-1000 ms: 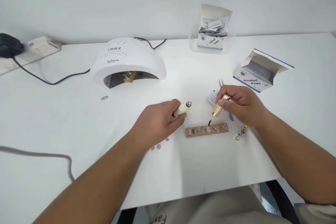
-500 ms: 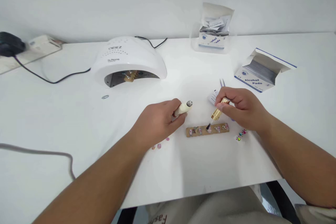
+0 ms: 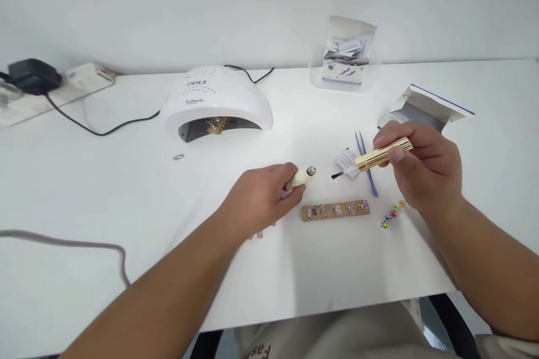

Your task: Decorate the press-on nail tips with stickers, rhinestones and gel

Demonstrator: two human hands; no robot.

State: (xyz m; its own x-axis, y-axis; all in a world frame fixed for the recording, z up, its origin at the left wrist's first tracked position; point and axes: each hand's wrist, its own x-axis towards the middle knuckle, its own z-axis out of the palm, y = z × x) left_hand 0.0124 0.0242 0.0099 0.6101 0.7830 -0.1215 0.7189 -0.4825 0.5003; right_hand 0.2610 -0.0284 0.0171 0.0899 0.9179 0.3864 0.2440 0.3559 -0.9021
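Note:
My left hand (image 3: 266,190) is closed round a cream nail polish bottle (image 3: 300,178), tilted with its uncapped neck up and to the right. Between the fingers of my right hand (image 3: 425,165) is a gold-capped nail polish brush (image 3: 379,156), its dark bristles pointing left, raised apart from the bottle. Below both lies a brown strip (image 3: 328,216) bearing a row of decorated nail tips (image 3: 337,210). Purple tweezers (image 3: 364,160) and a small white packet (image 3: 347,161) rest behind the brush. A strip of coloured gems (image 3: 391,215) lies under my right hand.
A white nail lamp (image 3: 223,98) stands at the back left, with tan pieces inside. Two alcohol pad boxes, one at the back (image 3: 343,72) and one behind my right hand (image 3: 421,112), stand open. A black adapter (image 3: 34,76) sits on a power strip (image 3: 90,81). Pink pieces (image 3: 260,234) lie by my left wrist.
My right hand has lifted the brush off the nail tips and moved up and to the right, turning it nearly level. The tweezers show more. My left hand keeps its hold on the bottle.

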